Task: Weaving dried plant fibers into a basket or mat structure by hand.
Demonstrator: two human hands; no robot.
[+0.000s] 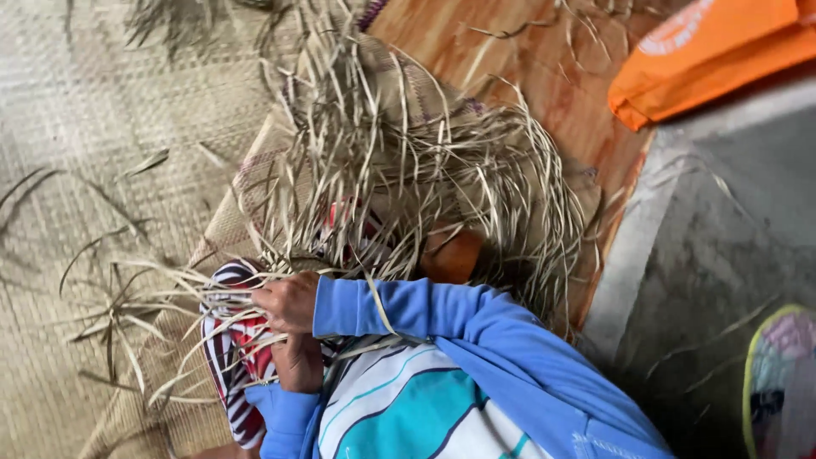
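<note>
A tangle of long dried leaf strips [408, 161] fans out from a partly woven piece lying over my lap. My right hand [287, 302], in a blue sleeve reaching in from the lower right, is closed on strips at the near edge of the bundle. Just below it, touching it, my left hand [299, 361] also pinches strips; its blue cuff shows at the bottom. Under both hands lies a red, white and dark striped cloth [228, 340]. The fingertips are hidden among the strips.
A pale woven mat [85, 170] with loose strips [110, 314] on it covers the left. Brown wooden flooring [544, 76] runs behind the bundle, with an orange bag [705, 55] at top right. Grey concrete [722, 246] lies to the right, a colourful object [786, 374] at its lower edge.
</note>
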